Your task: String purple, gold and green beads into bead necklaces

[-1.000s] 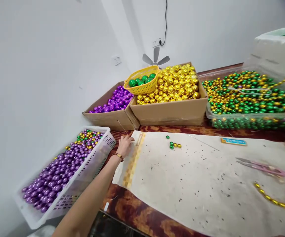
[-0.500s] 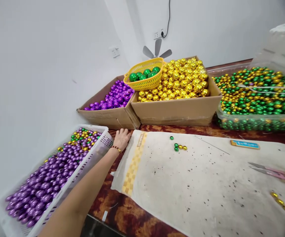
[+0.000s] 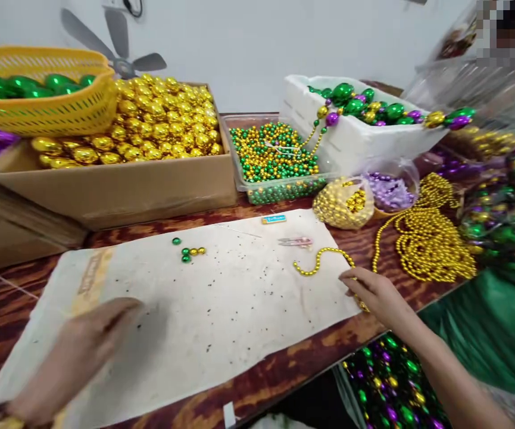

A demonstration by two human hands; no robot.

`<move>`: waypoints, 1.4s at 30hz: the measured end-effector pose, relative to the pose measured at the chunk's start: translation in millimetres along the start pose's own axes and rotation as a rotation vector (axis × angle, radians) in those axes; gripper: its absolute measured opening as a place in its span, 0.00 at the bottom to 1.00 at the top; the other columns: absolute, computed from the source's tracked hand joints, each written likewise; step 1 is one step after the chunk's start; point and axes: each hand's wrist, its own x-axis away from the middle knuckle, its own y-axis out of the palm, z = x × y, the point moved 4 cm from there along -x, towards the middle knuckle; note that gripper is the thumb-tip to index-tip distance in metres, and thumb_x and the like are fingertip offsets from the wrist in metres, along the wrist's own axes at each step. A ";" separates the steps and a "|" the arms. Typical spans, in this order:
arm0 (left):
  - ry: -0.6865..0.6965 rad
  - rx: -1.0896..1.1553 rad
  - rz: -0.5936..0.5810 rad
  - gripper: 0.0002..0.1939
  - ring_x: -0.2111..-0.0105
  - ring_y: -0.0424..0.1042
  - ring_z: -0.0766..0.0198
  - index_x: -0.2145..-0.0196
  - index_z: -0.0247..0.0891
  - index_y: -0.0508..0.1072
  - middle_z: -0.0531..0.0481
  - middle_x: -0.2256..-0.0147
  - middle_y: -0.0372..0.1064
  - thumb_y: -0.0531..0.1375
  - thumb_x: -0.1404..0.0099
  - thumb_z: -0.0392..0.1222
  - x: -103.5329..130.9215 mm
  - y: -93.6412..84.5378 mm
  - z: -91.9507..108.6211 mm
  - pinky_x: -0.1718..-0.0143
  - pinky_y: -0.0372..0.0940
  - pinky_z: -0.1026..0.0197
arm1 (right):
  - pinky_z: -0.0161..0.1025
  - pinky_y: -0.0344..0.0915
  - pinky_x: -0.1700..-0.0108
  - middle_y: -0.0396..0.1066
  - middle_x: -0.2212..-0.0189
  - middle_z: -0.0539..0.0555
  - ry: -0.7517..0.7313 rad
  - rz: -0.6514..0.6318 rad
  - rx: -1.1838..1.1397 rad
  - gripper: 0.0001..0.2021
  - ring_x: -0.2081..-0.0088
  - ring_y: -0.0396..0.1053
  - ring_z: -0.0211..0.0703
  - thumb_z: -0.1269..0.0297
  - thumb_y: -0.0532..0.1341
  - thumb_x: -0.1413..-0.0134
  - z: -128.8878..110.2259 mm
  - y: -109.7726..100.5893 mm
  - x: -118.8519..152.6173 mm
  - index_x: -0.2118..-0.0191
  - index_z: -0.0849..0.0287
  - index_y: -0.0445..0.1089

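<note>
My left hand (image 3: 91, 333), blurred by motion, hovers over the left part of the white cloth (image 3: 239, 298); whether its curled fingers hold anything is hidden. At the cloth's right edge my right hand (image 3: 367, 287) pinches a gold bead strand (image 3: 326, 251), whose free end curves left across the cloth. Above the strand lie pink-handled scissors (image 3: 295, 242) and a small blue and orange packet (image 3: 274, 219). A loose green bead (image 3: 176, 241) lies near the cloth's back edge, beside a small group of green and gold beads (image 3: 192, 252).
Behind the cloth stand a carton of gold balls (image 3: 118, 185), a yellow basket (image 3: 43, 119), a clear bin of beads (image 3: 284, 185) and a white foam box (image 3: 350, 134). Gold strands (image 3: 436, 238) and bagged beads (image 3: 344, 205) lie at right. A thread (image 3: 5, 280) crosses the left side.
The view has swung right. My left hand has left the spot by the cartons and is over the cloth. My right hand has come into view at the gold strand.
</note>
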 end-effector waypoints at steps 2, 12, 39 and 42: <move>-0.120 0.260 -0.164 0.13 0.63 0.73 0.58 0.65 0.46 0.78 0.53 0.63 0.77 0.59 0.39 0.54 15.0 52.4 76.6 0.58 0.65 0.60 | 0.35 0.65 0.65 0.73 0.65 0.53 -0.039 0.020 0.044 0.11 0.69 0.73 0.42 0.59 0.52 0.37 -1.4 6.2 -13.8 0.62 0.56 0.70; -0.462 1.393 -0.290 0.14 0.84 0.43 0.74 0.67 0.37 0.75 0.60 0.83 0.47 0.62 0.39 0.52 14.4 180.4 260.2 0.84 0.39 0.67 | 0.41 0.59 0.60 0.74 0.69 0.56 0.040 0.036 0.192 0.09 0.63 0.71 0.49 0.60 0.56 0.42 -43.7 62.6 -87.2 0.65 0.57 0.71; -0.412 1.678 -0.123 0.07 0.60 0.72 0.62 0.68 0.36 0.78 0.45 0.63 0.74 0.66 0.43 0.42 -34.4 204.4 252.3 0.54 0.65 0.61 | 0.32 0.56 0.72 0.64 0.77 0.47 -0.164 0.063 -0.333 0.07 0.74 0.62 0.37 0.68 0.56 0.42 -66.2 71.3 -15.4 0.72 0.57 0.66; -0.319 1.569 -0.130 0.07 0.62 0.71 0.63 0.68 0.36 0.77 0.46 0.65 0.74 0.64 0.40 0.43 -34.3 198.9 253.1 0.55 0.64 0.60 | 0.32 0.57 0.70 0.68 0.72 0.48 -0.189 0.037 -0.313 0.06 0.71 0.64 0.38 0.69 0.56 0.41 -67.7 64.4 -10.6 0.69 0.56 0.68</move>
